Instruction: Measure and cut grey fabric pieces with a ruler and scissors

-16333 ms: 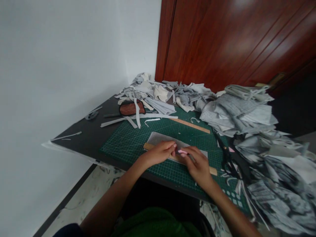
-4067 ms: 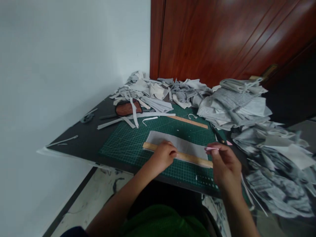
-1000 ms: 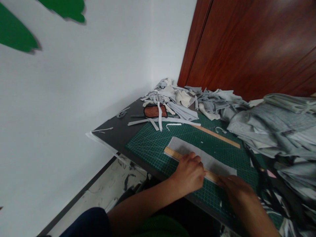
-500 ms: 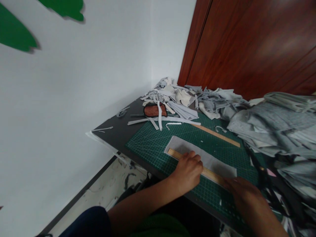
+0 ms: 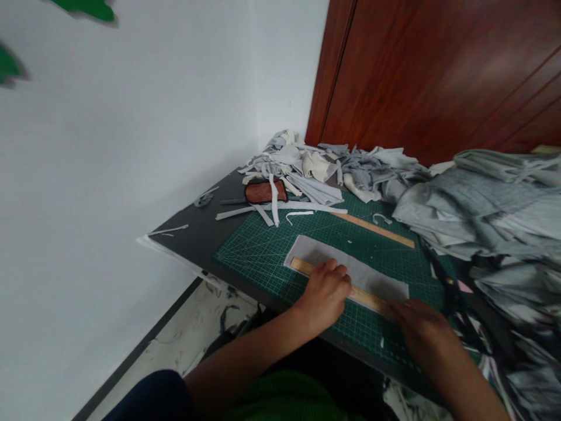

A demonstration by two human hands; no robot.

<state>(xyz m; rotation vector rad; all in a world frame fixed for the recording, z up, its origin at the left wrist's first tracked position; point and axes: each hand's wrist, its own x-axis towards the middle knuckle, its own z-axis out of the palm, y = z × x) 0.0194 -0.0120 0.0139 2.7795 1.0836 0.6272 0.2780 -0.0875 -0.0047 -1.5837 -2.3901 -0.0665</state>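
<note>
A grey fabric strip (image 5: 350, 269) lies on a green cutting mat (image 5: 258, 251). A wooden ruler (image 5: 302, 266) rests along its near edge. My left hand (image 5: 326, 292) presses down on the ruler's middle, fingers curled over it. My right hand (image 5: 421, 330) rests on the ruler's right end and the mat; whether it holds anything is hidden by the back of the hand.
A second wooden ruler (image 5: 372, 229) lies farther back on the mat. Heaps of grey fabric (image 5: 477, 204) fill the right side, and scraps and strips (image 5: 298, 166) pile at the back. A brown pouch (image 5: 260, 191) sits at back left. The dark table's edge (image 5: 184, 234) is near the white wall.
The pink marker that my right hand held 4 s ago is no longer seen. Both hands stay on the ruler; the view has shifted slightly.
</note>
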